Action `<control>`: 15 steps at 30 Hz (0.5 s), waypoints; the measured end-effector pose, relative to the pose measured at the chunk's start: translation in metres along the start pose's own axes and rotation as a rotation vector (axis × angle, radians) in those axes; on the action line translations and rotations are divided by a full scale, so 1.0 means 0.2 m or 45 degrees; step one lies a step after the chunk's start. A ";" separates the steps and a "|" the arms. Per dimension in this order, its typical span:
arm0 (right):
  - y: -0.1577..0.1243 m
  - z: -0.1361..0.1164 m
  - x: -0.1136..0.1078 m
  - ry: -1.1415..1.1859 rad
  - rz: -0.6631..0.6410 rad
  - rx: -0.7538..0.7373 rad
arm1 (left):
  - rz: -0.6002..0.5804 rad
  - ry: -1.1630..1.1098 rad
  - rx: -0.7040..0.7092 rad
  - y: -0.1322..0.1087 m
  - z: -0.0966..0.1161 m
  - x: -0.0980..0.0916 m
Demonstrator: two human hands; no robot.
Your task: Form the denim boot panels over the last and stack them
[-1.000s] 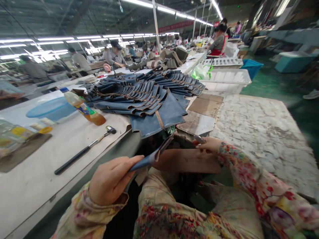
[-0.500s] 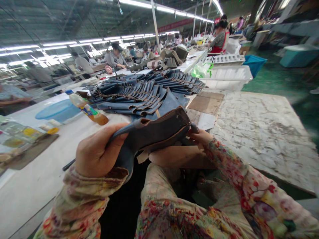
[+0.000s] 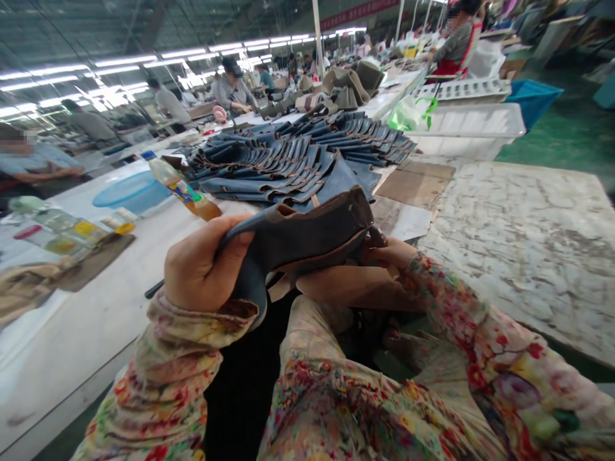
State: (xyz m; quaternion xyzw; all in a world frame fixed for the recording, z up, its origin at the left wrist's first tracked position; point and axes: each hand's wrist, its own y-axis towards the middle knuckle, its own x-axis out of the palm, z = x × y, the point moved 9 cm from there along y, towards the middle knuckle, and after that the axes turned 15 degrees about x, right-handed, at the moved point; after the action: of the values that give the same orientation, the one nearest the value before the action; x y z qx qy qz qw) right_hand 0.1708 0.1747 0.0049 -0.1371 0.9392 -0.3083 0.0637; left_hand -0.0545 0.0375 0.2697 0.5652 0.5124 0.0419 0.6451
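Note:
A dark blue leather boot upper (image 3: 317, 224) with brown raw edges is stretched between my hands above my lap. My left hand (image 3: 206, 262) pinches its left part between thumb and fingers. At the right end, my right hand (image 3: 391, 251) has its fingers closed close against the leather. A small dark brown thing (image 3: 377, 237) sticks up from those fingers; I cannot tell what it is. The leather partly hides the right fingertips. Below it, a tan curved piece (image 3: 355, 286) lies across near my knees. Beyond my hands, many similar blue uppers (image 3: 269, 169) are piled in overlapping rows.
To the left on the white table (image 3: 120, 307) are a drink bottle (image 3: 185, 186), a light blue basin (image 3: 129, 192) and clear containers (image 3: 62, 227). On the right lies a stained board (image 3: 523, 250), with a white crate (image 3: 480, 125) behind it. Co-workers sit farther back.
The view has tilted down and turned a little left, shifting the scene right and up. Both hands keep almost the same hold around the boot upper.

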 end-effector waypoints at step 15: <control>-0.48 -0.69 -0.15 -0.331 0.721 -0.929 | 0.030 -0.162 -1.020 -0.63 -0.55 0.05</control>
State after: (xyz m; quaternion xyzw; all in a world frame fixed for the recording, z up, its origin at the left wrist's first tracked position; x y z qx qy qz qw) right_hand 0.1931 0.1863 0.1738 0.0735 0.9708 0.0905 0.2099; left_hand -0.1938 0.0734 0.1837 0.2766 0.4082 0.2107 0.8441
